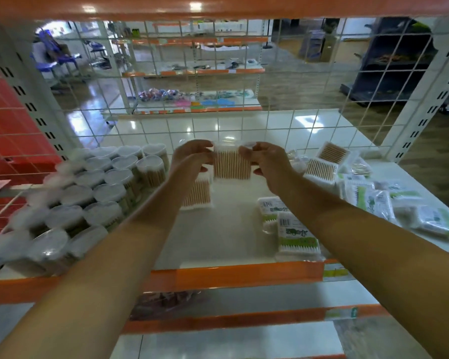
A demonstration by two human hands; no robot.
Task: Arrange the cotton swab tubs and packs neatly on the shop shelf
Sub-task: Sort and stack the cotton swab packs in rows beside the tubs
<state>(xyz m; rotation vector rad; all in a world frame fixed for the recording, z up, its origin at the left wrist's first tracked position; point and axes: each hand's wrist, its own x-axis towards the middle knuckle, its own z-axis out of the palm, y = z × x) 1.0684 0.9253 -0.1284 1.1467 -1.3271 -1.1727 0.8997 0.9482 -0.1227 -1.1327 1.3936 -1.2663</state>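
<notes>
**Orange trim, white shelf, tan swabs**

The shelf is showing white with an orange front edge. The clear box is showing tan sticks tipped white. The round tubs are wearing whitish translucent lids. The flat packs are showing white with green print and black barcodes. The back grid is gleaming white.

The left hand and right hand cover the side edges of the held pack. The left forearm hides part of the pack lying below it. Left of that pack, the nearest tubs blur. The label print is too small to read.
</notes>
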